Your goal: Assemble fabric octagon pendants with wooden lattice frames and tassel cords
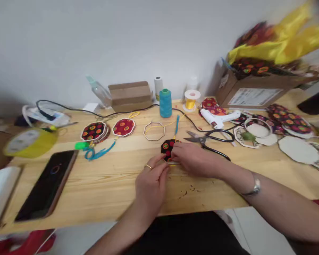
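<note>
A small black fabric piece with red and green flowers (167,147) lies on the table before me, its pale rim partly showing. My left hand (152,179), with a ring on one finger, presses its fingertips on the near left edge. From the right, my right hand (192,157) closes its fingers on the piece's right side and hides part of it. A teal tassel (177,124) on a yellow cord extends from its far side. Black-handled scissors (206,140) lie beyond my right hand, blades spread. An octagonal pale frame (154,131) rests to the far left of the piece.
A teal thread cone (165,103), yellow cord spool (190,101) and white glue gun (219,117) stand or lie behind. Finished floral pieces (93,131) are left, near a phone (48,184). Right are pale cutouts (297,150) and a cardboard box (244,88). A black cable crosses the back.
</note>
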`<state>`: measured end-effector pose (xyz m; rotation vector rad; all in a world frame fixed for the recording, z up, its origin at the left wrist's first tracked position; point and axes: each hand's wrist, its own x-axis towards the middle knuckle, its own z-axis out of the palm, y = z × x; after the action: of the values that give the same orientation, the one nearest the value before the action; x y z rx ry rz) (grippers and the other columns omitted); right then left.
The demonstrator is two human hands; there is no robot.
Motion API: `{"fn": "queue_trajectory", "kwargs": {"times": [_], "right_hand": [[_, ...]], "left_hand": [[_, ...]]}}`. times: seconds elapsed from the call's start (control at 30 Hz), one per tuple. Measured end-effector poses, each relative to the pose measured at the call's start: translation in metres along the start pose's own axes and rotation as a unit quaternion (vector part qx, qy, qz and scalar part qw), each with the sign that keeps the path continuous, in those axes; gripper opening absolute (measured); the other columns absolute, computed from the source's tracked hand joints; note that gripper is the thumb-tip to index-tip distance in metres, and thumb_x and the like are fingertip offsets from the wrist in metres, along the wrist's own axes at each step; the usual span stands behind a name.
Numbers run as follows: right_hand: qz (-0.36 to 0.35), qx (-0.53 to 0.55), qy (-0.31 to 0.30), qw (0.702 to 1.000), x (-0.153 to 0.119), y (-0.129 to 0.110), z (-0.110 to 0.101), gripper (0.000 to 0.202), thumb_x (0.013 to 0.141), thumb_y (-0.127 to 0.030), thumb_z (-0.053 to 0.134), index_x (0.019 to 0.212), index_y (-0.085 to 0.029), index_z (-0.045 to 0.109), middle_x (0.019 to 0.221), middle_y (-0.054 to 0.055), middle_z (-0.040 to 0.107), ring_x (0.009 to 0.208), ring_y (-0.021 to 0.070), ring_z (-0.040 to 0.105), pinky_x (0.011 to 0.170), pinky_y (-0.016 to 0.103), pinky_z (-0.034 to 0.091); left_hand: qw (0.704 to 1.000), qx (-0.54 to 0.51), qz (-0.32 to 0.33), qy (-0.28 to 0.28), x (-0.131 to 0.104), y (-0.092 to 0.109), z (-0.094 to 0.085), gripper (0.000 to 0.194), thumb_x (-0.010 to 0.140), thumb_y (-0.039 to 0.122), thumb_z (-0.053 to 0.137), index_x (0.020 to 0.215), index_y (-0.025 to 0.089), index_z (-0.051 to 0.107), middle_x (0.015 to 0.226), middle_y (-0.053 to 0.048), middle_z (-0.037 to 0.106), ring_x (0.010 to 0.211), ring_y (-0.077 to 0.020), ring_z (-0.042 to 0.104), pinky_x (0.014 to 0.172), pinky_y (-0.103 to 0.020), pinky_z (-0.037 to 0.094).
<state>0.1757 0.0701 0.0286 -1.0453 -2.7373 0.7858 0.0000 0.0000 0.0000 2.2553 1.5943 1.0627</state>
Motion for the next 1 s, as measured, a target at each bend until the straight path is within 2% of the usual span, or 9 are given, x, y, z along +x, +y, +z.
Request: {"fn": "queue_trajectory", "kwargs": {"times": [0.13,0.23,0.43,0.57,0.77,0.87,1.0], "right_hand": [[0.005,-0.005,0.006,1.0,0.004,-0.001,0.0,0.017,0.094,-0.016,0.042,0.098,-0.011,0.058,0.101,0.011,0.059,0.09,0.0178,0.056,0.079,0.031,0.044],[0.008,-0.009,0.011,1.0,0.005,-0.001,0.001,0.017,0.094,-0.018,0.042,0.097,-0.011,0.058,0.099,0.01,0.059,0.087,0.0175,0.056,0.076,0.031,0.044],[-0.008,-0.011,0.04,0.999,0.002,0.002,0.002,0.014,0.092,-0.015,0.044,0.094,-0.013,0.058,0.095,0.008,0.059,0.082,0.0156,0.054,0.072,0.028,0.043],[-0.02,-0.017,0.048,0.998,0.0,0.003,0.001,0.013,0.091,-0.012,0.044,0.094,-0.012,0.057,0.096,0.009,0.06,0.085,0.0156,0.054,0.075,0.028,0.043],[-0.013,-0.079,0.057,0.995,0.0,0.005,0.005,0.013,0.088,-0.011,0.047,0.094,-0.011,0.058,0.095,0.009,0.061,0.083,0.0172,0.055,0.072,0.029,0.043],[-0.014,-0.084,0.06,0.995,0.0,0.007,0.007,0.013,0.088,-0.011,0.047,0.096,-0.012,0.058,0.095,0.009,0.061,0.085,0.0173,0.056,0.072,0.029,0.043],[-0.009,-0.091,0.061,0.994,0.0,0.008,0.008,0.01,0.088,-0.013,0.049,0.089,-0.013,0.059,0.091,0.007,0.061,0.079,0.0161,0.055,0.068,0.027,0.041]], "left_hand": [[1.0,0.009,-0.005,-0.019,0.003,-0.002,0.003,0.018,0.084,0.013,0.054,0.089,0.016,0.071,0.102,-0.009,0.073,0.091,-0.0203,0.07,0.081,-0.034,0.059],[0.999,0.014,-0.002,-0.033,0.005,-0.001,-0.002,0.018,0.084,0.013,0.054,0.088,0.017,0.071,0.102,-0.008,0.073,0.091,-0.0198,0.07,0.08,-0.034,0.059],[0.995,0.042,0.08,-0.039,0.011,0.0,-0.013,0.021,0.086,0.011,0.05,0.091,0.016,0.069,0.105,-0.009,0.073,0.089,-0.0199,0.071,0.077,-0.033,0.06],[0.994,0.035,0.082,-0.066,0.014,-0.006,-0.008,0.02,0.085,0.013,0.05,0.087,0.017,0.07,0.102,-0.008,0.074,0.087,-0.0202,0.072,0.073,-0.033,0.061],[0.997,0.018,0.061,-0.048,0.012,-0.009,-0.003,0.019,0.086,0.014,0.051,0.091,0.017,0.069,0.103,-0.008,0.073,0.089,-0.0183,0.071,0.077,-0.032,0.059],[0.996,0.01,0.079,-0.029,0.01,-0.009,-0.003,0.019,0.086,0.013,0.051,0.092,0.017,0.069,0.106,-0.008,0.072,0.092,-0.0172,0.07,0.08,-0.03,0.058],[0.994,0.013,0.099,-0.036,0.008,-0.01,-0.001,0.019,0.086,0.013,0.051,0.092,0.019,0.068,0.102,-0.006,0.074,0.088,-0.0161,0.071,0.077,-0.028,0.059]]}}
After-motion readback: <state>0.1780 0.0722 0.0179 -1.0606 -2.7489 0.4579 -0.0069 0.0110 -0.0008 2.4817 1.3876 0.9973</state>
